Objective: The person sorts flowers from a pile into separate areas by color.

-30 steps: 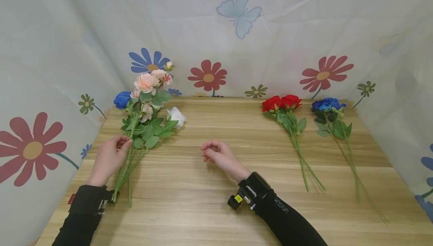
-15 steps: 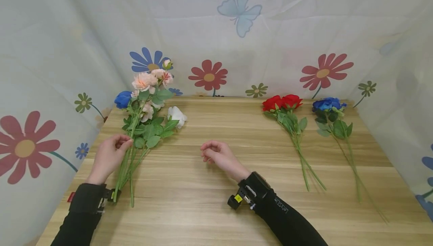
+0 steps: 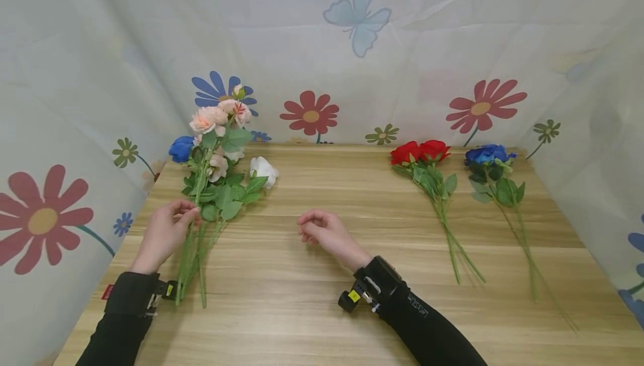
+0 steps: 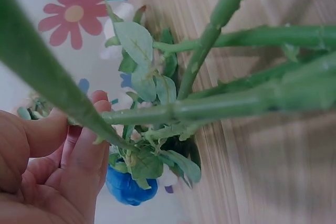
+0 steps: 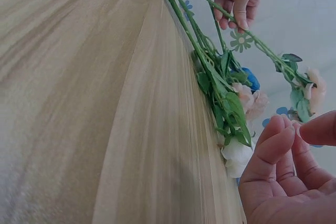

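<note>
My left hand (image 3: pixel 163 236) pinches the green stem of a pink flower spray (image 3: pixel 207 119) between thumb and fingers. In the right wrist view this stem (image 5: pixel 265 49) slants above the other stems, its pink bloom (image 5: pixel 315 92) raised off the table. Beneath it lie a white rose (image 3: pixel 264 171), a blue flower (image 3: pixel 181 148) and more pink blooms (image 3: pixel 218 166), their stems crossing. From the left wrist view, thick stems (image 4: pixel 226 103) pass close to the camera beside the fingers. My right hand (image 3: pixel 332 236) hovers or rests mid-table, fingers loosely bent, holding nothing.
Two red roses (image 3: pixel 419 153) with crossed stems lie on the right of the wooden table (image 3: pixel 302 310). Farther right lie blue flowers (image 3: pixel 487 155) with long thin stems. A cloth backdrop (image 3: pixel 427 58) printed with flowers stands around the back and sides.
The pink spray's top has shifted a little to the left, while the stem ends by my left wrist have moved slightly right. My right hand has stayed in place.
</note>
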### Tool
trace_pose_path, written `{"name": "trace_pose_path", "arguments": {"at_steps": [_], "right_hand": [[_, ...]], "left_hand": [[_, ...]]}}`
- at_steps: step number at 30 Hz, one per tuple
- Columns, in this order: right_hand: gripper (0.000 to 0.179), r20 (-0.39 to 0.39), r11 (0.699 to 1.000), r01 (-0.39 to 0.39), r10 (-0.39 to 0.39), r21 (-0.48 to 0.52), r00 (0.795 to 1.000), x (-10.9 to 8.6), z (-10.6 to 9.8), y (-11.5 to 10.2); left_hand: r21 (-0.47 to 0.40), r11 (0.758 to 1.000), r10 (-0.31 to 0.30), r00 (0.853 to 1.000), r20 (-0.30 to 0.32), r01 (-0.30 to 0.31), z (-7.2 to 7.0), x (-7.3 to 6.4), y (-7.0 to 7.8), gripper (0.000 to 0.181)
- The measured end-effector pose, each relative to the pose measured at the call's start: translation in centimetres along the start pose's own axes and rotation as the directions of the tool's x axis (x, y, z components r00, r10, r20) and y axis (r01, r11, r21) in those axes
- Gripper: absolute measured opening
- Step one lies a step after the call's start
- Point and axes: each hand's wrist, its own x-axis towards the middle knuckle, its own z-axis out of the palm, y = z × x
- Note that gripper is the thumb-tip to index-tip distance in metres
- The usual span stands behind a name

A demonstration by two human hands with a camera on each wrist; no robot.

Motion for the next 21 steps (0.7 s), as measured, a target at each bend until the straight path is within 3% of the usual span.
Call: {"name": "trace_pose_path", "arguments": {"at_steps": [8, 15, 21], "right_hand": [[0.025, -0.004, 1.000, -0.002, 0.002, -0.003, 1.000, 0.0, 0.1, 0.2], [0.025, 0.001, 1.000, -0.007, 0.007, 0.001, 1.000, 0.0, 0.2, 0.1], [0.023, 0.006, 1.000, -0.001, 0.001, -0.001, 1.000, -0.1, 0.2, 0.2]], "left_hand": [[-0.194, 0.979, -0.048, 0.995, 0.090, 0.065, -0.2, 0.0, 0.6, 0.041], [-0.282, 0.957, -0.037, 0.992, 0.121, 0.070, -0.1, -0.1, 1.7, 0.044], [-0.420, 0.900, -0.022, 0.976, 0.218, 0.114, 1.3, -0.2, 3.0, 0.041]]}}
